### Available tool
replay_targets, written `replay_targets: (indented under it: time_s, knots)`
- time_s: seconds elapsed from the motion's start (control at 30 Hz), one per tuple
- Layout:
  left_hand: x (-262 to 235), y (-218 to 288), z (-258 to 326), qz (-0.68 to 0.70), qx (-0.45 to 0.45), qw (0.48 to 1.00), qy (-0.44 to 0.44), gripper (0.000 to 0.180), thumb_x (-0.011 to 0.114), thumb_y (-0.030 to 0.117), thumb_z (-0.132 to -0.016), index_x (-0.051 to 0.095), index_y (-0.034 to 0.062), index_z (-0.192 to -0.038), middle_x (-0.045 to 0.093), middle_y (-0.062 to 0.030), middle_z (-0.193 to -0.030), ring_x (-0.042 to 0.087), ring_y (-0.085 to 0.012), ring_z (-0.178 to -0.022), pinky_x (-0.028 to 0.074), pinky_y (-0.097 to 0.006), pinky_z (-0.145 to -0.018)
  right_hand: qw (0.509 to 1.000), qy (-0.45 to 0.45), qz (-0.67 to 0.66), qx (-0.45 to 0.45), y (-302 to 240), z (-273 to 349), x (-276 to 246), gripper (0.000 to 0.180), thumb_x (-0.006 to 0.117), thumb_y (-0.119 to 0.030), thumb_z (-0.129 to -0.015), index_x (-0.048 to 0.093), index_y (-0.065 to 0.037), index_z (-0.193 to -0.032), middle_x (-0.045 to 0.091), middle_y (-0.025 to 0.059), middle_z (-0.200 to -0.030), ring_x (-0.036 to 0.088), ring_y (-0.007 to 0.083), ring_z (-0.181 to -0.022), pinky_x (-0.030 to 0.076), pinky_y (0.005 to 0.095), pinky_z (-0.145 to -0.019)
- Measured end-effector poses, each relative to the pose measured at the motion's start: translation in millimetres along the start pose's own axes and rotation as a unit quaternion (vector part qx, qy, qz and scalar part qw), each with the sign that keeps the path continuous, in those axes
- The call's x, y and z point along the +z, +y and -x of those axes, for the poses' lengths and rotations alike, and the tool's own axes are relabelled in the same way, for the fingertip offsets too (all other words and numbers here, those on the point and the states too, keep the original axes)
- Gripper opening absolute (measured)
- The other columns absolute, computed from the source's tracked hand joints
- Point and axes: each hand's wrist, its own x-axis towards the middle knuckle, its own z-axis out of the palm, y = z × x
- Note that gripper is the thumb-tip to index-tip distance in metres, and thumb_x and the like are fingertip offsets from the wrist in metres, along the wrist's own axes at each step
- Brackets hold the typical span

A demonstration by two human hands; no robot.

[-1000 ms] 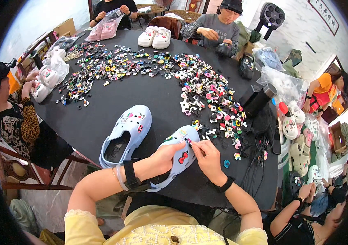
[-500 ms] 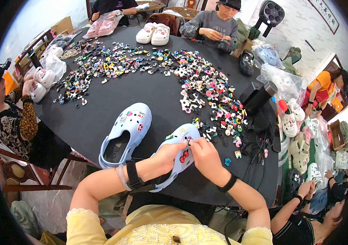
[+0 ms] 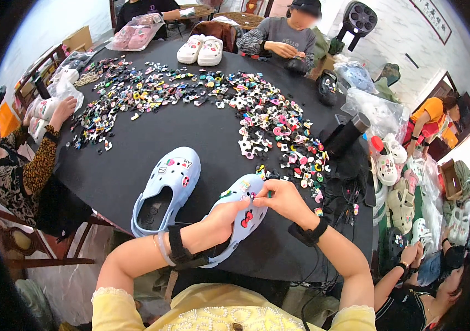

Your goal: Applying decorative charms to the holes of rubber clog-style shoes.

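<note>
A light blue clog (image 3: 244, 207) is tilted at the table's near edge, its upper dotted with charms, among them a red bow (image 3: 247, 219). My left hand (image 3: 221, 220) grips it, with the thumb on the upper and the other fingers out of sight. My right hand (image 3: 283, 199) is pinched at the right side of the toe. A bit of green shows between its fingers, too small to name. Left of my hands, the matching blue clog (image 3: 184, 175) stands upright on the table, with several charms on its toe.
Loose charms (image 3: 276, 118) lie in a wide arc across the dark table (image 3: 190, 124). White clogs (image 3: 210, 51) stand at the far edge. A black bottle (image 3: 351, 132) and cables (image 3: 345, 193) are at the right. Co-workers sit around; bagged clogs (image 3: 400, 209) fill the right side.
My right hand has drawn slightly right, and its fingers have shifted on the clog's toe. The left hand keeps its hold. At the left, a co-worker's hand has risen over the bagged white clogs.
</note>
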Motion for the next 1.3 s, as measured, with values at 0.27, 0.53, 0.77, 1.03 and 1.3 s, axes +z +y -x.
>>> replay_targets:
  time_s: [0.27,0.53,0.77,1.03,1.3]
  knots:
    - [-5.7,-2.0,0.0,0.010,0.032,0.998,-0.056,0.032,0.045,0.018,-0.091,0.044,0.0040,-0.120,0.056,-0.0103,-0.110,0.056,-0.0222,-0.099,0.045,-0.038,-0.087,0.964,-0.015,0.246,-0.096,1.3,-9.8,-0.5,0.047,0.074,-0.031,-0.062,0.050,-0.013,-0.098,0.049,0.0032,-0.091,0.052,0.0232,-0.087,0.036,0.0359,-0.072]
    - [12.6,1.1,9.7,0.008,0.057,0.997,-0.041,0.028,0.039,0.013,-0.092,0.046,0.0044,-0.118,0.055,-0.0089,-0.110,0.054,-0.0222,-0.101,0.043,-0.036,-0.087,0.857,-0.102,0.449,-0.230,-11.2,-42.1,-7.7,0.070,0.076,-0.041,-0.054,0.044,-0.014,-0.110,0.044,0.0067,-0.094,0.053,0.0208,-0.087,0.033,0.0347,-0.067]
    - [-0.8,-3.5,1.3,0.005,0.044,0.998,-0.054,0.028,0.041,0.014,-0.092,0.044,0.0041,-0.118,0.055,-0.0099,-0.108,0.056,-0.0239,-0.098,0.045,-0.038,-0.085,0.857,-0.090,0.443,-0.248,1.3,-42.2,-14.0,0.073,0.073,-0.051,-0.054,0.044,-0.012,-0.109,0.046,0.0101,-0.102,0.052,0.0234,-0.091,0.034,0.0355,-0.067]
    - [-20.1,0.6,8.0,-0.012,-0.001,0.989,-0.145,0.031,0.043,0.012,-0.090,0.043,-0.0012,-0.118,0.054,-0.0120,-0.108,0.054,-0.0243,-0.099,0.044,-0.037,-0.085,0.993,0.111,0.044,-0.016,73.4,26.7,11.1,0.030,0.057,-0.034,-0.080,0.056,-0.011,-0.100,0.055,0.0120,-0.087,0.057,0.0294,-0.082,0.045,0.0397,-0.069]
    - [-6.0,11.6,113.1,-0.208,0.246,0.943,-0.082,0.038,0.041,0.011,-0.089,0.040,-0.0053,-0.124,0.049,-0.0132,-0.122,0.047,-0.0231,-0.114,0.037,-0.032,-0.093,0.912,0.333,0.237,0.022,137.5,-47.0,-84.3,0.023,0.054,-0.018,-0.081,0.059,-0.009,-0.101,0.057,0.0122,-0.100,0.055,0.0304,-0.096,0.045,0.0409,-0.079]
